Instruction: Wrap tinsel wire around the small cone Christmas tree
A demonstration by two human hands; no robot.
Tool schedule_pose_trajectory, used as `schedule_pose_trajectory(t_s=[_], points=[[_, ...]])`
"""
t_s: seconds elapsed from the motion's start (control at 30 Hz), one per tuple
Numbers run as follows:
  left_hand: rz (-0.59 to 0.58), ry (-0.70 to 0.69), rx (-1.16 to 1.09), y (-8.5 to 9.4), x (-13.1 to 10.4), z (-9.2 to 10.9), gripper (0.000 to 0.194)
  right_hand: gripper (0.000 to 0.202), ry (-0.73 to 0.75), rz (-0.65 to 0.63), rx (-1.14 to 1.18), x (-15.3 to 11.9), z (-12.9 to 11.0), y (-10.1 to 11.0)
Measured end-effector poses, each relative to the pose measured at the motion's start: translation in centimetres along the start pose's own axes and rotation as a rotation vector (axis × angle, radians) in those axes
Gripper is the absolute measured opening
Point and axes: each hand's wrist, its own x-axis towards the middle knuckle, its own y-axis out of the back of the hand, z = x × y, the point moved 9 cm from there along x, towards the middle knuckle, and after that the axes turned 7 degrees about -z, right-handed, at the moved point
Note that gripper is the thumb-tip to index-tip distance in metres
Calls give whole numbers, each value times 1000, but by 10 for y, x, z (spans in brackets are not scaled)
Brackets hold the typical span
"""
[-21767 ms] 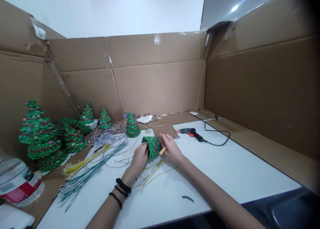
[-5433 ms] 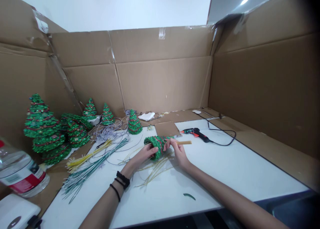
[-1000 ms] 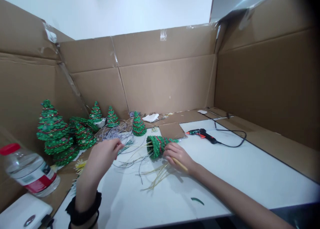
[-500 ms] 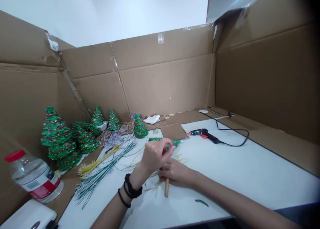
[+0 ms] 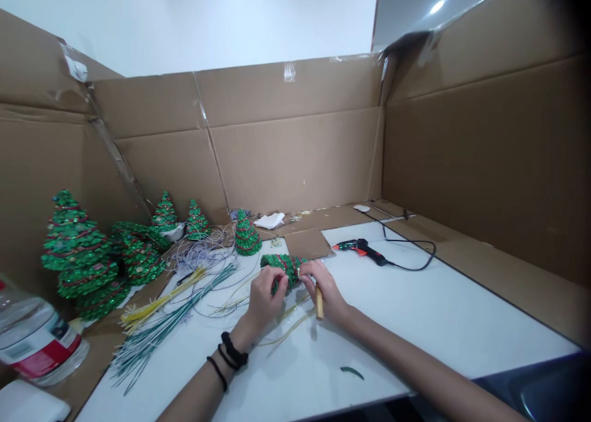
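A small green tinsel Christmas tree [image 5: 282, 261] with red garland lies on its side on the white board, just beyond my hands. My left hand [image 5: 265, 294], with black bands at the wrist, has its thumb and fingers closed at the tree's near side. In my right hand [image 5: 329, 291] is a tool with a wooden handle [image 5: 319, 305], the handle pointing back toward me. Its working end is hidden by my fingers, which are against the tree's right part. Thin yellow strands [image 5: 290, 331] trail over the board below both hands.
Several finished trees [image 5: 78, 250] stand at the left, and one small tree [image 5: 247, 234] stands behind. Bundles of yellow strips [image 5: 161, 299] and green strips [image 5: 170, 330] lie left. A corded glue gun [image 5: 362, 248] rests right. A water bottle [image 5: 39, 342] stands front left; cardboard walls [image 5: 295, 157] enclose the board.
My left hand has come down from above the right hand to the tree's near side. My right hand has moved up to the tree with the wooden-handled tool. The view has shifted slightly right.
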Motion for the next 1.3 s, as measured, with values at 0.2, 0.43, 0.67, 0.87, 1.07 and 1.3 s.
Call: schedule_pose_trajectory(t_s=[0.2,0.43,0.67,0.87,1.07,1.3], points=[[21,-12,-127,-9,-8,6,28,18,-10,30,-10,1,2,5],[-103,92,-174,-25,-9,4,40,20,-35,-14,-28,1,1,5],[-54,241,-342,-24,-8,0,32,19,-4,-46,-25,1,0,3],[172,279,-582,2,2,-8,40,23,-119,49,30,4,16,18],[82,367,-734,1,7,-7,47,25,-380,126,460,5,47,32],[-455,579,-963,-83,-24,11,51,37,-417,-357,951,6,30,-9]])
